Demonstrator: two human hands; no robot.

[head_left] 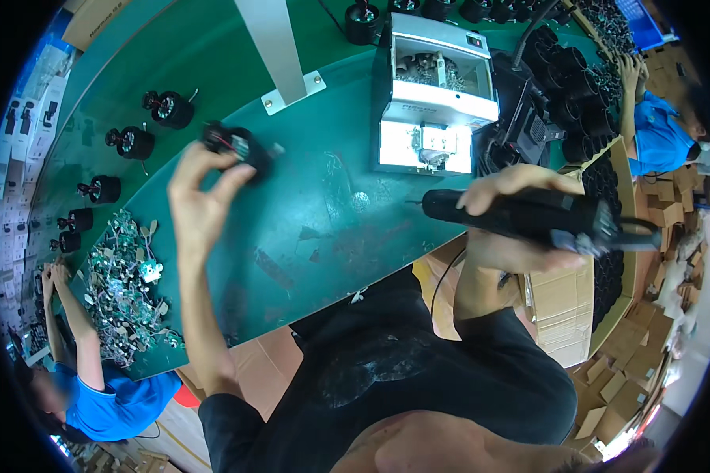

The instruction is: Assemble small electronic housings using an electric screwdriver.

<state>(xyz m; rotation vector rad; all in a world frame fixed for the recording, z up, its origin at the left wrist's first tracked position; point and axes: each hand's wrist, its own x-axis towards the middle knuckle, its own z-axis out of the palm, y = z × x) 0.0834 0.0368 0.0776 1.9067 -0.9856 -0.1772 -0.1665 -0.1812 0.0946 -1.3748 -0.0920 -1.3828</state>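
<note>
My left hand (199, 188) is closed, its thumb and fingers pinching a black cylindrical housing (258, 159) with wires and a small board at its end. The housing is held above the green table (292, 209) and is slightly blurred. In my right hand (493, 189) lies a black electric screwdriver (532, 214), gripped round its body. Its thin bit points left, toward the middle of the table, apart from the housing. Just beyond the screwdriver stands a silver screw feeder (442, 102), with loose screws behind its clear window and a lit front.
Several similar housings (173, 109) stand along a green belt at the far left. Circuit boards (126, 292) are heaped left. A metal post (280, 59) is fixed to the table. Right are stacked black cylinders (548, 67) and a carton (564, 315). Co-workers (114, 406) sit at both sides.
</note>
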